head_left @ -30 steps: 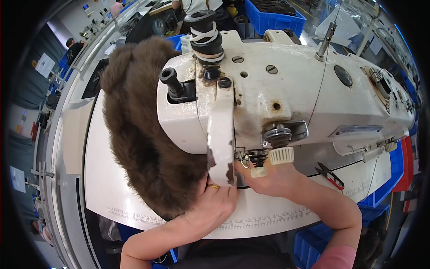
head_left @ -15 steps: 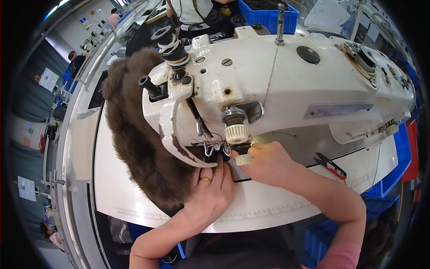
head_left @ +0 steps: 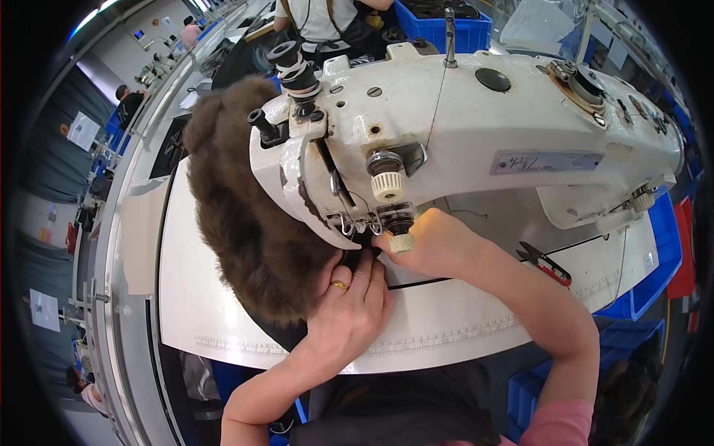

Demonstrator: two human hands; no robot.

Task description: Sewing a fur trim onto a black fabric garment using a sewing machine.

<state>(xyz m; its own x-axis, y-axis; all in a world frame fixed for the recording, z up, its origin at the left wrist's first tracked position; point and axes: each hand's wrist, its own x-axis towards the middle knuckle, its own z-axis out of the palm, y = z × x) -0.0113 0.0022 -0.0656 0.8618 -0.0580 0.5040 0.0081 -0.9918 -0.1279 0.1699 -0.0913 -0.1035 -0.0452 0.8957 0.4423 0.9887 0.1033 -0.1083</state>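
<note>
A white, rust-marked sewing machine [head_left: 461, 119] stands over a white work surface [head_left: 208, 320] with a printed scale. Brown fur on a dark backing [head_left: 238, 215] is bunched left of the machine head. My left hand [head_left: 349, 312], with a gold ring, holds the piece down just in front of the presser foot [head_left: 361, 227], its fingers together on the dark backing. My right hand [head_left: 431, 245] is curled right behind the lower knob at the needle area; its fingertips and what they grip are hidden. Red-and-black thread snips [head_left: 547, 264] lie to its right.
A beige sheet [head_left: 141, 238] lies on the metal rail at left. Blue bins [head_left: 532, 394] sit at lower right, another [head_left: 446, 33] behind the machine, and a red bin [head_left: 680, 267] at far right. Co-workers [head_left: 327, 22] are at work behind and along the left.
My view has shifted, so more of the needle area shows and the machine appears smaller and farther up. Both hands remain at the needle area, their fingers only slightly moved.
</note>
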